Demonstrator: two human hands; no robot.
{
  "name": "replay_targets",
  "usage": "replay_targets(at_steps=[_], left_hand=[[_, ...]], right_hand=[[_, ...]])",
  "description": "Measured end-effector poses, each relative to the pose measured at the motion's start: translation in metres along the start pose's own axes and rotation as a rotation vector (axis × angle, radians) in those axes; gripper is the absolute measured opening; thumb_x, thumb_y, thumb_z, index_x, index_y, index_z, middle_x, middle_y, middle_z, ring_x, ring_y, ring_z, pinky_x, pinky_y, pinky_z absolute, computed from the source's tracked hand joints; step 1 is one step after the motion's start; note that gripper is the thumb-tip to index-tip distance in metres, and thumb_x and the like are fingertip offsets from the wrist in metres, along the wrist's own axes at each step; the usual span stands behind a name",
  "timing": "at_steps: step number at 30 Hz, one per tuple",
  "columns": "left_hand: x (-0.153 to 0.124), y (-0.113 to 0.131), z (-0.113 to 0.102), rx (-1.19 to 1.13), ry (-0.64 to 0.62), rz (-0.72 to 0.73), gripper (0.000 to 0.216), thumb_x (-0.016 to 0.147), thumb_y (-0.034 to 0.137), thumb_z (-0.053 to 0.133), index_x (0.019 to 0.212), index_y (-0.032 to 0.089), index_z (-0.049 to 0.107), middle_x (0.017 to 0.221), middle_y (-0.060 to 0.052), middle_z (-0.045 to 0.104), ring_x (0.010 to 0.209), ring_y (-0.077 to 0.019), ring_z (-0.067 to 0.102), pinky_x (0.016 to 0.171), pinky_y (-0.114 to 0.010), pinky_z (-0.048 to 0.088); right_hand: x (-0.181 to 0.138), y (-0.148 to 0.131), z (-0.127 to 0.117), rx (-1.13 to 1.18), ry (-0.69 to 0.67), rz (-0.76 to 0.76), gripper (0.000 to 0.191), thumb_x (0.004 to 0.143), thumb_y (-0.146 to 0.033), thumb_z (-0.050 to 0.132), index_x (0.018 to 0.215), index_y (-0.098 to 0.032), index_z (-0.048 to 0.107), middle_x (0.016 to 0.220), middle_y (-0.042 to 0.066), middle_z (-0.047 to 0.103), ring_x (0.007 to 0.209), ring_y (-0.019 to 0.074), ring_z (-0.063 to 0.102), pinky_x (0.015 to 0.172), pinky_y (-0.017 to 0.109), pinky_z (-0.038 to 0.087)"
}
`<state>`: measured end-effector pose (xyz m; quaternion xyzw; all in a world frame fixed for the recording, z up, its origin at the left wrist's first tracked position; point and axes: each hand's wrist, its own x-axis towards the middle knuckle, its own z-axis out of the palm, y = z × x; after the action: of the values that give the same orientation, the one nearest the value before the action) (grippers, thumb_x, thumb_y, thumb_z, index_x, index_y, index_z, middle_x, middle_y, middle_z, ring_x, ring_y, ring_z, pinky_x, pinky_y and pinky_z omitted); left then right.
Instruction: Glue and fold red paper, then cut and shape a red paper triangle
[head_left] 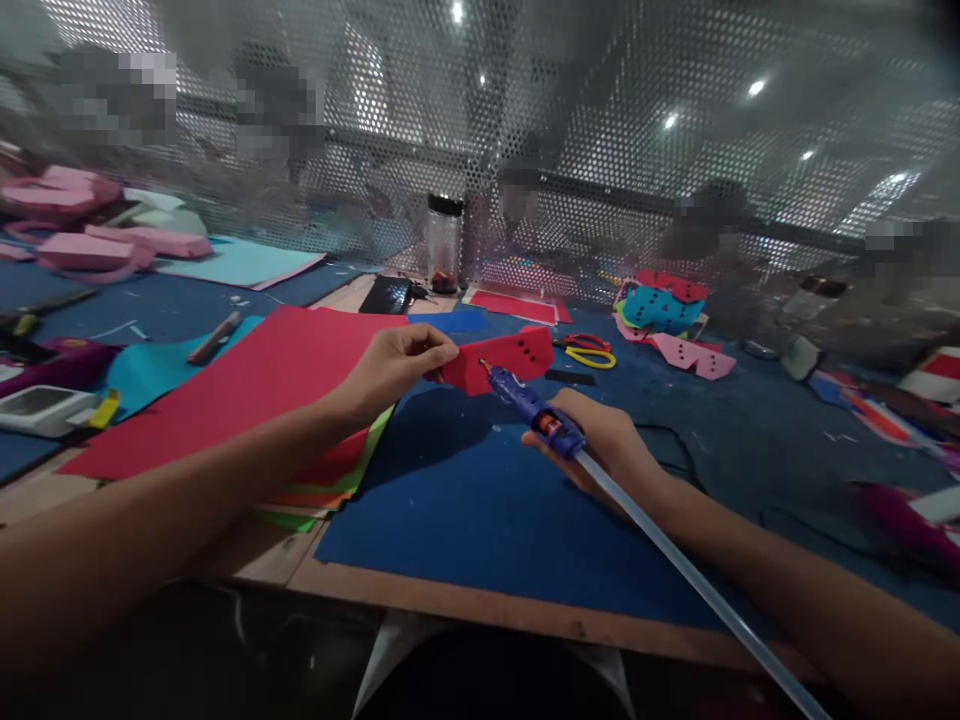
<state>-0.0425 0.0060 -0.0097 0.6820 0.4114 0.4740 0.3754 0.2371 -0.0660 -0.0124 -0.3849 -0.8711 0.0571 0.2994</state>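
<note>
My left hand (396, 366) pinches the left end of a red foam cut-out (501, 360) with small black dots, lifted a little above the blue mat (465, 510). My right hand (609, 440) is wrapped round a blue glue gun (536, 405). The gun's nozzle touches the lower edge of the red piece. A long clear glue stick (690, 575) runs back from the gun toward me, over my right forearm.
Large red sheets (247, 385) over green and orange ones lie to the left. Yellow-handled scissors (589, 352), pink and blue cut-outs (664, 310), a dark-lidded jar (444, 240) and a black phone (385, 295) sit farther back. A perforated metal screen (570, 150) stands behind. Wooden table edge (480, 605) is near me.
</note>
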Motion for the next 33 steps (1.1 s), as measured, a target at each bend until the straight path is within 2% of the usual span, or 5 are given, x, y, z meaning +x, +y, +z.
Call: replay_targets(at_steps=[9, 15, 33], left_hand=[[-0.0017, 0.0034, 0.0027, -0.017, -0.016, -0.009, 0.021, 0.085, 0.037, 0.071, 0.081, 0.017, 0.068, 0.073, -0.001, 0.064, 0.066, -0.0129, 0.060, 0.066, -0.028, 0.049], [-0.0036, 0.0076, 0.0027, 0.002, -0.020, -0.009, 0.022, 0.085, 0.038, 0.071, 0.082, 0.016, 0.068, 0.072, -0.002, 0.065, 0.067, -0.0137, 0.061, 0.065, -0.028, 0.049], [-0.0047, 0.0059, 0.0029, 0.025, -0.036, 0.008, 0.023, 0.086, 0.039, 0.070, 0.085, 0.016, 0.070, 0.075, -0.002, 0.065, 0.070, -0.0139, 0.060, 0.066, -0.028, 0.048]], right_hand=[[0.0001, 0.0019, 0.0037, -0.062, -0.022, -0.014, 0.015, 0.087, -0.027, 0.066, 0.098, -0.023, 0.058, 0.090, 0.002, 0.064, 0.077, 0.0192, 0.062, 0.068, 0.028, 0.040], [0.0016, -0.0012, -0.0006, -0.034, -0.085, -0.017, 0.017, 0.087, -0.022, 0.065, 0.102, -0.023, 0.057, 0.097, 0.005, 0.065, 0.085, 0.0217, 0.062, 0.074, 0.029, 0.043], [0.0032, -0.0009, -0.0041, -0.092, -0.132, -0.027, 0.015, 0.091, -0.023, 0.062, 0.105, -0.022, 0.058, 0.104, 0.007, 0.066, 0.090, 0.0233, 0.062, 0.076, 0.031, 0.043]])
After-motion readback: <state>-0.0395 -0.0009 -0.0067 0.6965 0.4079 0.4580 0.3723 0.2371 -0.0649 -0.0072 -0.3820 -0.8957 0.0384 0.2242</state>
